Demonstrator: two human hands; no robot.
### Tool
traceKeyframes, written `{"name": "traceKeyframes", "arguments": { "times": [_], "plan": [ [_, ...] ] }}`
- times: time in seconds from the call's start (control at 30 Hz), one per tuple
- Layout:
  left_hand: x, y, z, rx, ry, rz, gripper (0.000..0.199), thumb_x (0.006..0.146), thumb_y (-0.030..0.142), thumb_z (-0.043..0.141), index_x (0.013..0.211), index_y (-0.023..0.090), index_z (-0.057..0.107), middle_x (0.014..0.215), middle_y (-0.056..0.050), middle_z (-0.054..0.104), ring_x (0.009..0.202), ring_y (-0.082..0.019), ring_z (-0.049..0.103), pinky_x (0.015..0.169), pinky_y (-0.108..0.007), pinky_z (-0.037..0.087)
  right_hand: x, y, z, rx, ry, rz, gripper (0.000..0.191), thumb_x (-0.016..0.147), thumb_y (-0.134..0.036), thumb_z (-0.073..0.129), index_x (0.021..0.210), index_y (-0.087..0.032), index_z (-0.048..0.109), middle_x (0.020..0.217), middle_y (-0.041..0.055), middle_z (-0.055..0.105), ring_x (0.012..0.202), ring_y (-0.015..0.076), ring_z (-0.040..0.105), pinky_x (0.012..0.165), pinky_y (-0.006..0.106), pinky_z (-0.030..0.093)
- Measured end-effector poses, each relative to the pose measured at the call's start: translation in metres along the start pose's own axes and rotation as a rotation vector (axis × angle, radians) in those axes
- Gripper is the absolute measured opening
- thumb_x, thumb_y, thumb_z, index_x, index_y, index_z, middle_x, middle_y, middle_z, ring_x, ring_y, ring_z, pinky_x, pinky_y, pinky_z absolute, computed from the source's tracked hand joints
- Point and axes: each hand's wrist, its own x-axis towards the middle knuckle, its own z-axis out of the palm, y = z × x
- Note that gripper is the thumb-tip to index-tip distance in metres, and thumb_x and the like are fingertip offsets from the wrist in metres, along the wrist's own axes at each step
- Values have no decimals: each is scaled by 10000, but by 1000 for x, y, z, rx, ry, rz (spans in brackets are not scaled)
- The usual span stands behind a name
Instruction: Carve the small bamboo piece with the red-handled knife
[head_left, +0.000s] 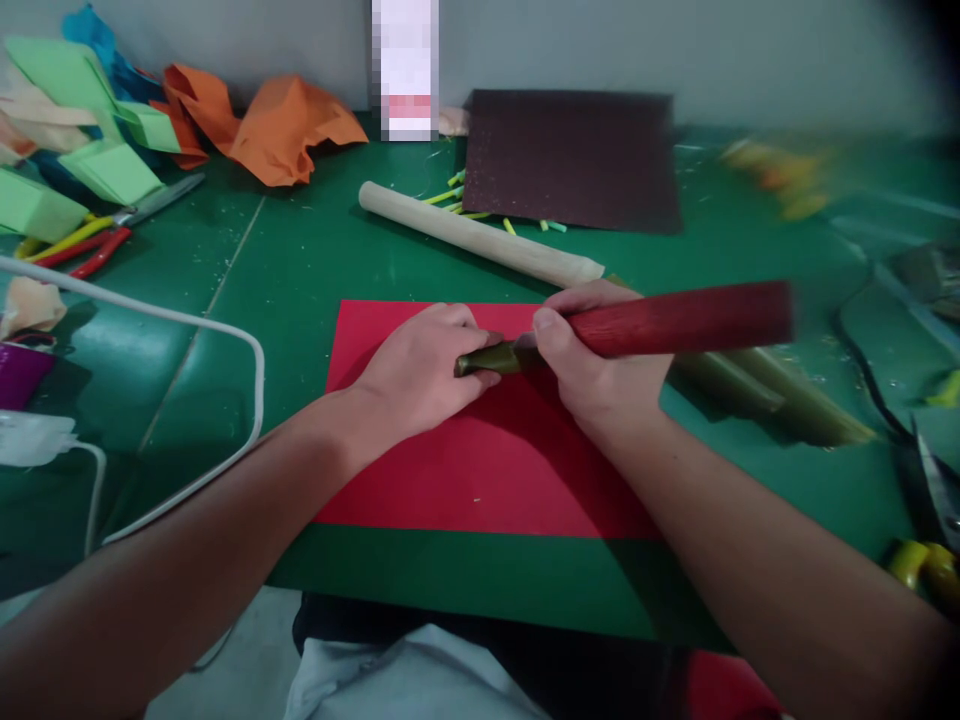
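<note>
A red sheet (480,470) lies flat on the green table (465,570). Over its upper part, my left hand (424,365) pinches a small dark olive piece (491,359) between its fingers. My right hand (592,360) is closed round a tool with a thick red handle (690,318), which points to the right. The tool's narrow metal end meets the olive piece between my hands; exactly how they touch is hard to tell. Long olive-green strips (780,395) lie to the right, partly hidden behind my right hand and wrist.
A pale wooden rod (480,235) and a dark brown sheet (574,160) lie beyond the red one. Orange paper (296,130), green paper (112,170) and scissors (112,230) are at the left, near a white cable (259,380). More scissors (930,500) lie far right.
</note>
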Motion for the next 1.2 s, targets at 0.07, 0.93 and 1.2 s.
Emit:
{"name": "traceKeyframes", "arguments": {
  "times": [0.07,0.93,1.2],
  "plan": [
    [0,1,-1,-5,-3,1,226,855,250,679,1068,187,723,957,-56,660,917,-204,589,766,-342,487,0,-1,-1,-31,-22,-1,72,772,-227,691,717,-263,659,688,-25,679,630,157,642,630,331,559],
    [0,2,-2,29,-20,-8,233,865,262,665,1071,170,727,947,-60,648,903,-206,577,751,-344,469,-1,4,1,75,-7,-48,88,811,-216,682,736,-242,644,681,-33,660,608,128,628,589,284,535],
    [-1,2,-1,1,-7,-11,215,856,254,678,1054,193,734,920,-43,640,884,-193,576,729,-328,459,2,1,-3,-5,-76,-59,126,789,-201,672,687,-249,617,635,-34,636,567,129,594,545,291,508]
  ]
}}
